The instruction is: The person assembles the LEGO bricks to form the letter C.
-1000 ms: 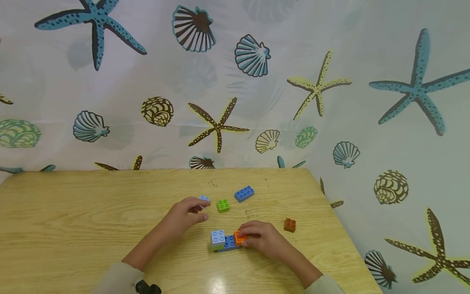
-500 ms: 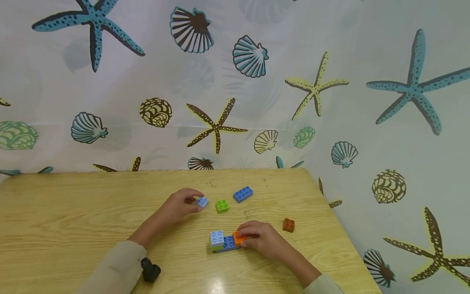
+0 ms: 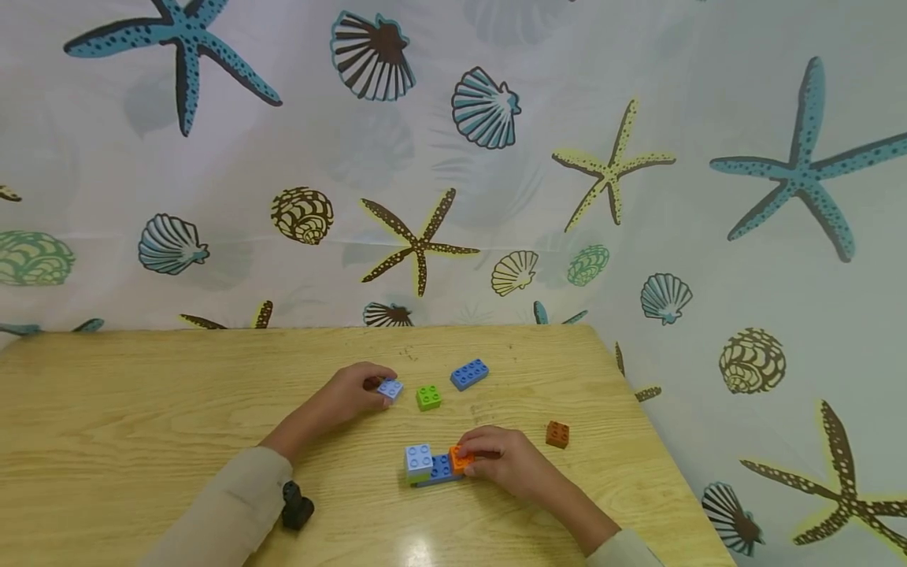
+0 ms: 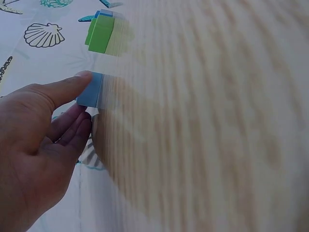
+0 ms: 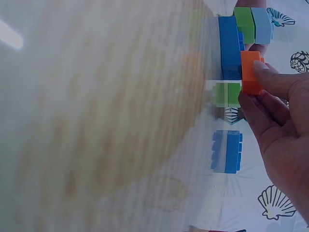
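Note:
My left hand (image 3: 352, 393) pinches a light blue toy building brick (image 3: 390, 389) between thumb and fingers, low at the table top. In the left wrist view the thumb lies along one side of that light blue brick (image 4: 90, 90). My right hand (image 3: 506, 457) holds an orange brick (image 3: 460, 460) at the right end of a long blue brick (image 3: 442, 469). On the left end of the blue brick stands a green brick (image 5: 244, 25) with a pale blue brick (image 3: 419, 457) on top. The right wrist view shows thumb and fingers on the orange brick (image 5: 250, 72).
A green brick (image 3: 428, 398) lies between the two hands, with a blue eight-stud brick (image 3: 469, 375) behind it. Right of the right hand sits a brown brick (image 3: 557, 434). A cloth printed with shells and starfish hangs behind the wooden table (image 3: 177, 394).
My left hand has moved slightly back to the left and closed its thumb and fingers on the light blue brick. The right hand stays on the orange brick.

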Demonstrator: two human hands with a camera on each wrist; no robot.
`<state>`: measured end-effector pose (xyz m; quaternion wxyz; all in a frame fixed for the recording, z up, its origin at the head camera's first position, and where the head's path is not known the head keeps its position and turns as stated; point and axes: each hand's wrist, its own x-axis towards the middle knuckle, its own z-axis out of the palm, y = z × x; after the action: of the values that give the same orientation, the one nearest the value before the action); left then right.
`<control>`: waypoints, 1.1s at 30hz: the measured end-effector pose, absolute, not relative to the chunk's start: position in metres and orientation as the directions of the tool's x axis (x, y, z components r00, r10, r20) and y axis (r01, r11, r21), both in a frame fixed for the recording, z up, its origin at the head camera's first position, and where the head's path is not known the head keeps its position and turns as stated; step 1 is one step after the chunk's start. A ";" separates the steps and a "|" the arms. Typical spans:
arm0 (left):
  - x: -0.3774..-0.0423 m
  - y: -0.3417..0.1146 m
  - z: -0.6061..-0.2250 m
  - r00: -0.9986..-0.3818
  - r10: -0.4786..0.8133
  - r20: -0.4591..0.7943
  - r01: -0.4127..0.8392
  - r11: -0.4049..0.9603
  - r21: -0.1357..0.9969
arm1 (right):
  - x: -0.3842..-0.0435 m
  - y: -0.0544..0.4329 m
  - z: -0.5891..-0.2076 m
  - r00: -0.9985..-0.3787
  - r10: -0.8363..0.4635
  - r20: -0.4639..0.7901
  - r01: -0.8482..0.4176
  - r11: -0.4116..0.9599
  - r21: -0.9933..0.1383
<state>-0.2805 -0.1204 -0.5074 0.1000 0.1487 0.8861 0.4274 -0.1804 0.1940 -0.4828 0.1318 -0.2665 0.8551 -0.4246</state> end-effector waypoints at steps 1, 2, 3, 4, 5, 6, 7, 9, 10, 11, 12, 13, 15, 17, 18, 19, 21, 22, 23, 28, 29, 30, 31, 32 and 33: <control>-0.281 -0.120 -0.507 -0.936 0.349 -0.052 0.177 0.592 0.786 | -0.180 0.194 -0.483 -0.823 -0.568 0.001 -0.345 0.499 -0.795; -0.281 -0.119 -0.507 -0.936 0.348 -0.055 0.174 0.591 0.788 | -0.180 0.194 -0.483 -0.823 -0.568 -0.001 -0.344 0.499 -0.795; -0.281 -0.118 -0.507 -0.936 0.347 -0.055 0.173 0.592 0.787 | -0.180 0.195 -0.483 -0.824 -0.567 -0.001 -0.341 0.498 -0.797; -0.281 -0.118 -0.507 -0.937 0.344 -0.055 0.171 0.593 0.787 | -0.181 0.195 -0.483 -0.823 -0.568 -0.001 -0.342 0.496 -0.798; -0.281 -0.118 -0.507 -0.938 0.343 -0.055 0.170 0.593 0.787 | -0.181 0.195 -0.483 -0.823 -0.568 0.000 -0.342 0.496 -0.798; -0.281 -0.118 -0.506 -0.938 0.343 -0.056 0.170 0.593 0.787 | -0.181 0.195 -0.483 -0.823 -0.568 0.001 -0.344 0.496 -0.797; -0.281 -0.118 -0.506 -0.938 0.342 -0.057 0.168 0.593 0.788 | -0.181 0.195 -0.483 -0.823 -0.568 0.002 -0.345 0.496 -0.797; -0.281 -0.118 -0.506 -0.937 0.346 -0.052 0.176 0.594 0.785 | -0.181 0.195 -0.483 -0.823 -0.569 0.005 -0.347 0.495 -0.797; -0.282 -0.118 -0.506 -0.936 0.347 -0.049 0.179 0.593 0.785 | -0.181 0.195 -0.483 -0.823 -0.568 0.005 -0.347 0.495 -0.797; -0.282 -0.118 -0.507 -0.936 0.349 -0.046 0.182 0.593 0.784 | -0.181 0.195 -0.483 -0.823 -0.568 0.007 -0.348 0.494 -0.797; -0.282 -0.118 -0.507 -0.936 0.349 -0.043 0.185 0.593 0.784 | -0.181 0.196 -0.483 -0.823 -0.568 0.008 -0.349 0.494 -0.797; -0.282 -0.118 -0.507 -0.936 0.348 -0.040 0.187 0.592 0.784 | -0.181 0.195 -0.483 -0.823 -0.568 0.008 -0.347 0.493 -0.798; -0.283 -0.118 -0.508 -0.938 0.345 -0.036 0.188 0.593 0.783 | -0.181 0.195 -0.484 -0.823 -0.568 0.008 -0.346 0.491 -0.800; -0.282 -0.118 -0.509 -0.940 0.339 -0.033 0.186 0.592 0.785 | -0.181 0.196 -0.484 -0.823 -0.568 0.008 -0.346 0.489 -0.801; -0.282 -0.119 -0.509 -0.941 0.337 -0.032 0.184 0.591 0.786 | -0.181 0.196 -0.485 -0.823 -0.568 0.008 -0.345 0.488 -0.801; -0.281 -0.119 -0.510 -0.943 0.331 -0.037 0.177 0.591 0.787 | -0.181 0.195 -0.485 -0.822 -0.570 0.006 -0.344 0.488 -0.802; -0.280 -0.119 -0.511 -0.945 0.323 -0.043 0.166 0.590 0.790 | -0.182 0.195 -0.485 -0.821 -0.570 0.005 -0.343 0.486 -0.804; -0.279 -0.120 -0.511 -0.947 0.319 -0.046 0.161 0.590 0.791 | -0.182 0.195 -0.485 -0.822 -0.570 0.005 -0.342 0.487 -0.804; -0.278 -0.120 -0.512 -0.948 0.313 -0.049 0.153 0.588 0.794 | -0.182 0.194 -0.485 -0.821 -0.570 0.004 -0.342 0.487 -0.804; -0.271 -0.121 -0.510 -0.948 0.316 -0.033 0.162 0.572 0.804 | -0.182 0.193 -0.484 -0.819 -0.574 0.001 -0.340 0.483 -0.807; -0.270 -0.121 -0.509 -0.946 0.322 -0.030 0.168 0.568 0.805 | -0.182 0.193 -0.484 -0.819 -0.573 0.001 -0.341 0.486 -0.805; -0.268 -0.121 -0.509 -0.945 0.327 -0.025 0.176 0.567 0.805 | -0.182 0.193 -0.484 -0.820 -0.573 -0.001 -0.339 0.487 -0.805; -0.266 -0.121 -0.509 -0.944 0.329 -0.021 0.180 0.568 0.803 | -0.181 0.193 -0.483 -0.821 -0.572 -0.002 -0.339 0.490 -0.803; -0.265 -0.121 -0.508 -0.943 0.332 -0.020 0.182 0.566 0.804 | -0.181 0.193 -0.483 -0.822 -0.570 -0.004 -0.338 0.492 -0.802; -0.263 -0.121 -0.507 -0.941 0.339 -0.016 0.189 0.563 0.804 | -0.181 0.193 -0.483 -0.823 -0.569 -0.006 -0.336 0.494 -0.802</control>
<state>-0.2629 -0.1206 -0.5074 0.0844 0.1500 0.8800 0.4426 -0.1812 0.1934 -0.4829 0.1362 -0.2648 0.8536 -0.4274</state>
